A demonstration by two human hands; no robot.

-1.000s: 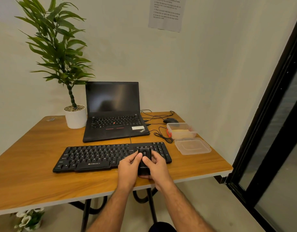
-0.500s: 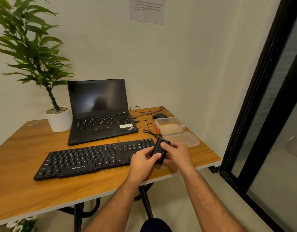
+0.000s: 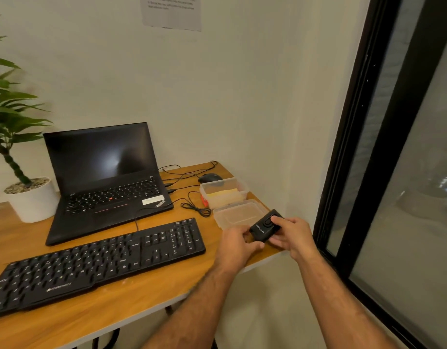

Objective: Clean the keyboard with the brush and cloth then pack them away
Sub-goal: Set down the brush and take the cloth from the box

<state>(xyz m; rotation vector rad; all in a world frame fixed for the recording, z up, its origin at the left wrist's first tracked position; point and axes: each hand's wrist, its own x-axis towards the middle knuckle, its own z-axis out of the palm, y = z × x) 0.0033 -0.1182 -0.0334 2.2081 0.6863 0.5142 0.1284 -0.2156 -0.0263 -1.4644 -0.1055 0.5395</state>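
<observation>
A black keyboard point(image 3: 99, 260) lies across the front of the wooden desk point(image 3: 141, 306). My left hand point(image 3: 238, 244) and my right hand point(image 3: 291, 234) together hold a small black device point(image 3: 264, 229) above the desk's right front corner, the right thumb on its round button. A clear plastic box point(image 3: 223, 191) at the right back holds a yellow cloth point(image 3: 223, 193) and something red at its left side. The box's clear lid point(image 3: 238, 215) lies just in front of it. No brush can be made out.
An open black laptop point(image 3: 104, 182) stands behind the keyboard, with a potted plant point(image 3: 28, 195) to its left. A black mouse point(image 3: 209, 177) and loose cables point(image 3: 194, 205) lie near the box. A black-framed glass door point(image 3: 393, 172) is close on the right.
Both hands carried the black device from over the keyboard's right end to the desk's right front corner. The view turned to the right.
</observation>
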